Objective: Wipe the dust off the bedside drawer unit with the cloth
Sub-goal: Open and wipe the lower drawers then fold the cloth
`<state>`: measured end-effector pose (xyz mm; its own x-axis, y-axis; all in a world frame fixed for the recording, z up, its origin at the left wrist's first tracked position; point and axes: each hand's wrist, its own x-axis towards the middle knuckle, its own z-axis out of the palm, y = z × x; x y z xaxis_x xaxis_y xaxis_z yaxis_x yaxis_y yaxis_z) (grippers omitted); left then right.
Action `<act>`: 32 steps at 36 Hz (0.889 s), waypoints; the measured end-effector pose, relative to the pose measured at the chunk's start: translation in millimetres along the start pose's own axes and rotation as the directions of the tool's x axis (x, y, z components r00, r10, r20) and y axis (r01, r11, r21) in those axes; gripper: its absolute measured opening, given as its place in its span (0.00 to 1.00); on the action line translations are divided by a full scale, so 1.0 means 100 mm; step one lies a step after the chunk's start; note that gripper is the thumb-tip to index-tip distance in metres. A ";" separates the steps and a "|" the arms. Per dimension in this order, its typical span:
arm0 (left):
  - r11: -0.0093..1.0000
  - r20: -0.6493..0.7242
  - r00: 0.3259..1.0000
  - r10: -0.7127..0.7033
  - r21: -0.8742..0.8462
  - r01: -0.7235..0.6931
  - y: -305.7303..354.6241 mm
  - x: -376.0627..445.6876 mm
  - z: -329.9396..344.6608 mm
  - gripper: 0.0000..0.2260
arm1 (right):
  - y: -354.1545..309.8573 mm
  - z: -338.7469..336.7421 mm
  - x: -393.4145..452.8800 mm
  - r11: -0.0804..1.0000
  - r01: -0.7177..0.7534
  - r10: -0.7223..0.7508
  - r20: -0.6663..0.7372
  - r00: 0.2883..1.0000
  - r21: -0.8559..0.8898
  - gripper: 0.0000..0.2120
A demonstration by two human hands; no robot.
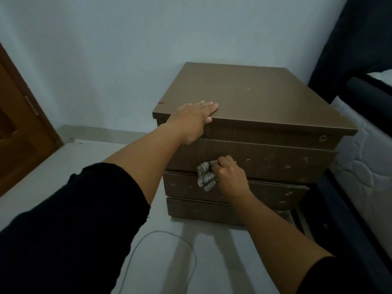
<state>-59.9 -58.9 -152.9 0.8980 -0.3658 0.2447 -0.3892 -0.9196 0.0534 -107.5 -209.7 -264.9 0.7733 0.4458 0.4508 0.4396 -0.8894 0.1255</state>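
Note:
The brown bedside drawer unit [261, 98] stands against the pale wall, with three drawer fronts facing me. My left hand [194, 119] rests flat on the front left of its top, fingers straight, thumb over the edge. My right hand [230, 177] grips a bunched checked cloth [206, 176] and presses it against the left part of the top drawer front, at the seam with the middle drawer. Pale dust marks speckle the right side of the drawer fronts [286, 166].
A bed with a white quilted mattress [369, 166] and dark frame stands close on the right. A wooden door [19, 128] is at the left. A grey cable [169, 247] loops on the pale floor in front of the unit.

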 end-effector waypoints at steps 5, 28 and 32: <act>1.000 -0.011 1.000 0.013 0.010 -0.013 -0.02 0.01 0.01 0.22 | -0.11 0.26 -0.06 0.996 -0.081 0.079 0.057 0.995 0.038 0.14; 0.998 0.145 0.989 0.031 -0.060 -0.022 0.39 0.11 -0.09 0.22 | 0.39 -0.49 -0.04 0.998 0.040 -0.037 -0.047 0.998 0.051 0.15; 0.994 0.175 0.979 0.103 -0.063 -0.093 0.60 0.28 -0.05 0.23 | 0.39 -0.38 -0.06 0.998 0.026 -0.023 -0.042 0.999 0.053 0.10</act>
<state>-58.6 -123.5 -138.0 0.8751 -0.4779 0.0759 -0.4834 -0.8706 0.0915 -112.1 -251.0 -229.2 0.7429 0.4618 0.4846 0.4829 -0.8711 0.0898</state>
